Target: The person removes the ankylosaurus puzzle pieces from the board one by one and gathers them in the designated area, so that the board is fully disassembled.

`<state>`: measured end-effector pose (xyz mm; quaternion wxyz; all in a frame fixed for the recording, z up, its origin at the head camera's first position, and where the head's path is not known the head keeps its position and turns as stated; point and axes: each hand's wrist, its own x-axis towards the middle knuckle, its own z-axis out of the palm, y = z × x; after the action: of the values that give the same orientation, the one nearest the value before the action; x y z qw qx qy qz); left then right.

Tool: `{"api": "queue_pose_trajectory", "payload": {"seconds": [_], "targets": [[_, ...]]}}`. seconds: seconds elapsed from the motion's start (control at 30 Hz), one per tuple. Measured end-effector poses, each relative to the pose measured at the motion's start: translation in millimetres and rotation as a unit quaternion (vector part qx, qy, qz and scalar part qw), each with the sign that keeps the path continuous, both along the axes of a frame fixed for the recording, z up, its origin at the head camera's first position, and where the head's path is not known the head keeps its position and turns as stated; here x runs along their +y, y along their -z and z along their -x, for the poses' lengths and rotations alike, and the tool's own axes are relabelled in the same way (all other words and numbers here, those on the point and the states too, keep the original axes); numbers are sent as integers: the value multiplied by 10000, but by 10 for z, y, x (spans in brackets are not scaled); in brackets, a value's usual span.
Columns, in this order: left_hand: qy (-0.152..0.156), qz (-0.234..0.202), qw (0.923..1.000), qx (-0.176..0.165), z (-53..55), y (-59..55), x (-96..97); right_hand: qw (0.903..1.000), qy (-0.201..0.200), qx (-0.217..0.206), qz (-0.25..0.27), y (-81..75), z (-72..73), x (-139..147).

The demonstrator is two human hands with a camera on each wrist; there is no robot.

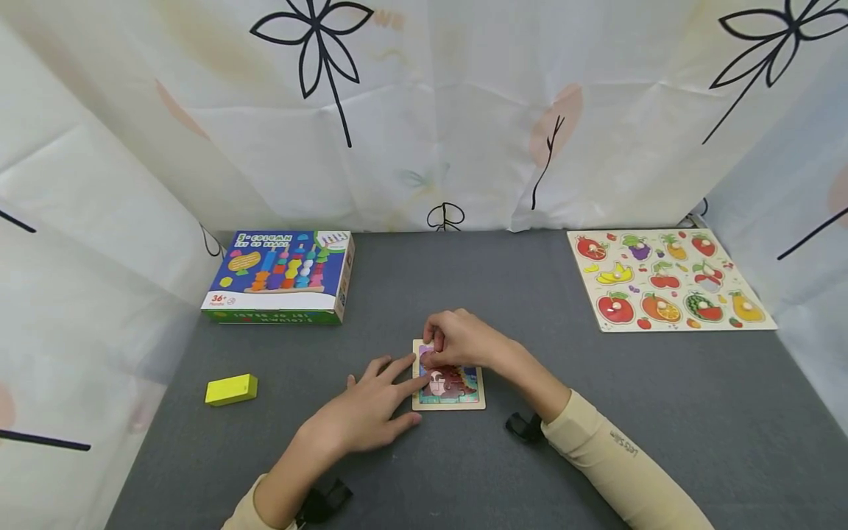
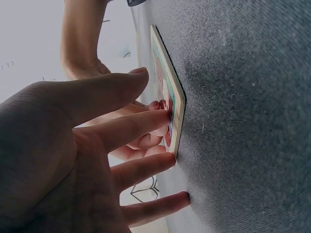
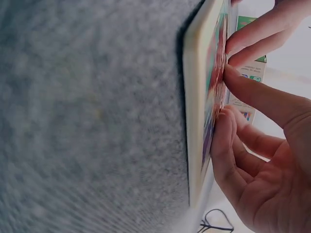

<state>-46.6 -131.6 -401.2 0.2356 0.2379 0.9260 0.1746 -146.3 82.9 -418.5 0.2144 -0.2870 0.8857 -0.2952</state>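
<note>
Wooden puzzle [image 1: 453, 386], left fingers [image 1: 411, 386] splayed

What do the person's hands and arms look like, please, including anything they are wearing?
The left hand and right hand are bare, with no gloves or rings visible. The left sleeve and right sleeve are pale beige; the right one bears small dark lettering. Small black devices show beside both forearms.

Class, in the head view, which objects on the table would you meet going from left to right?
Bead-set box → small framed puzzle → fruit board. The yellow block shares the box's left-right span, so it is left out.
</note>
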Motion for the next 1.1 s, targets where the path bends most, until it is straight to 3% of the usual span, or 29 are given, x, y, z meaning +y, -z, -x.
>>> {"api": "queue_pose_trajectory", "payload": {"seconds": [0.13,0.3,0.43,0.53,0.8,0.93,1.1], "targets": [[16,-72,10000,-11,3,49,-20,9989,-48,380,-279,-43,-44,-34],[130,-126,9996,227,35,302,-78,9969,-157,645,-418,-50,-58,-37],[133,-148,9995,263,51,466,-106,9984,-202,453,-277,-16,-20,-5],[112,-118,9996,240,42,413,-84,9997,-157,182,-71,6,12,30],[-55,-57,10000,-35,-3,51,25,9989,-197,74,425,-4,28,87],[-120,-25,9999,-83,-13,4,40,9957,-280,-125,874,3,29,122],[-225,51,9996,-130,-22,10,45,9862,-329,-661,1484,20,62,225]]}}
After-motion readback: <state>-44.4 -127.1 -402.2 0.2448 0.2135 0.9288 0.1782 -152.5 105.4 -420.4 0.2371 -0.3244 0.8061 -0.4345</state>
